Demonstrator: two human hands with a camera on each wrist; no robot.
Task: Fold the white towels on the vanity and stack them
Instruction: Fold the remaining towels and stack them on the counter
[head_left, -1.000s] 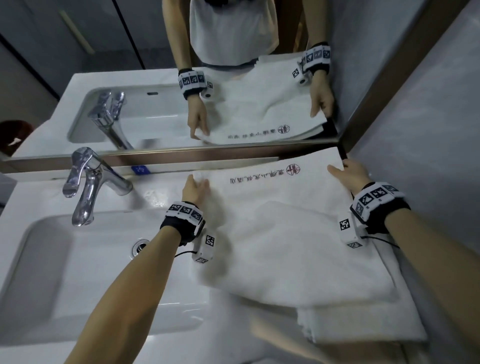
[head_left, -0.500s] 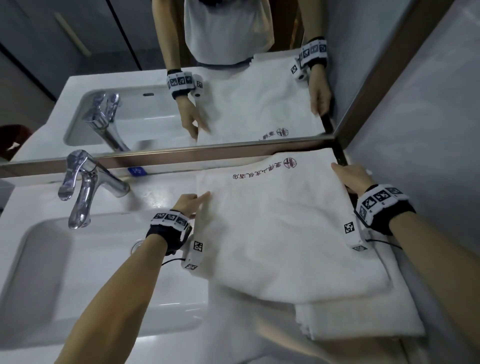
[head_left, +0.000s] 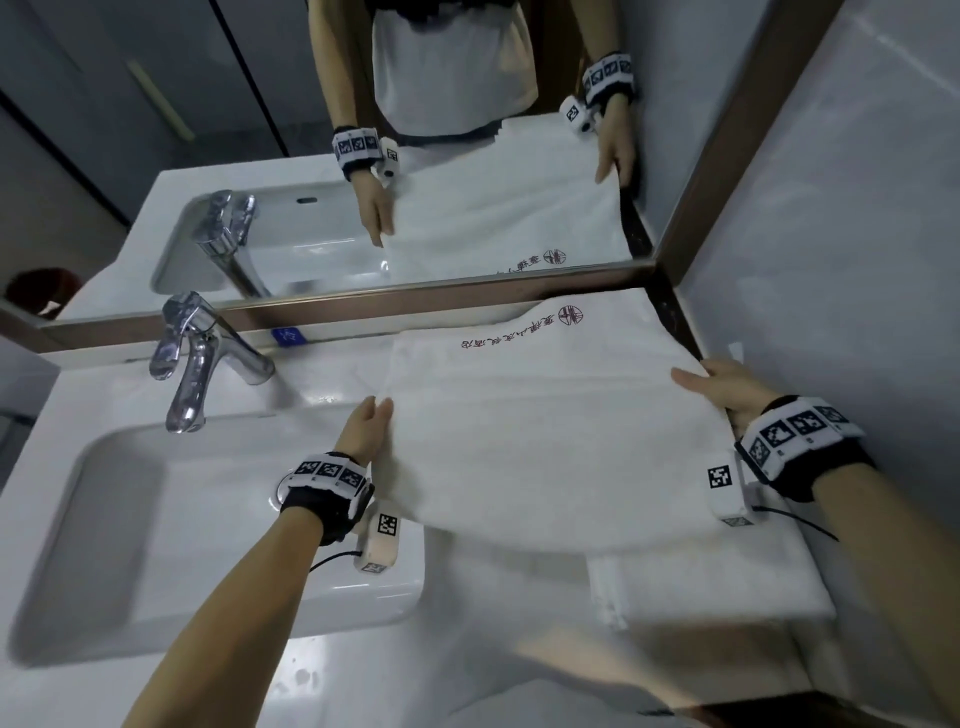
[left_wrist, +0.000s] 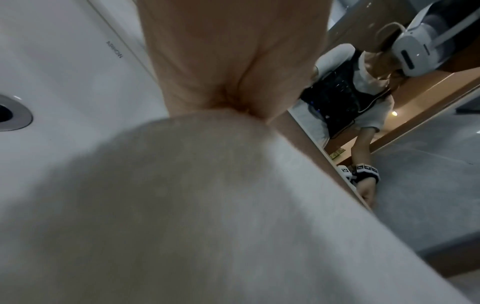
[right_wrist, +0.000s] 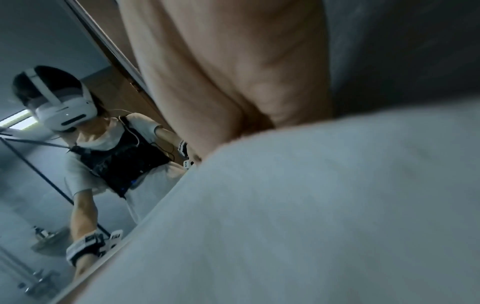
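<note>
The towel (head_left: 545, 431) lies on the vanity (head_left: 332, 670) right of the sink (head_left: 156, 519), over a folded towel (head_left: 727, 587); the left hand (head_left: 363, 431) holds its left edge, fingers straight and together; the right hand (head_left: 727, 389) grips the right edge, thumb on top. An uneven pull could skew the fold; the left side could slip into the sink.

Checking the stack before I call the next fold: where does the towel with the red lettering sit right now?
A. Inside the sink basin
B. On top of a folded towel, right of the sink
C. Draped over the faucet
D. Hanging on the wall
B: the lettered towel lies across a folded towel on the counter right of the sink, with the left hand and right hand at its side edges.
</note>
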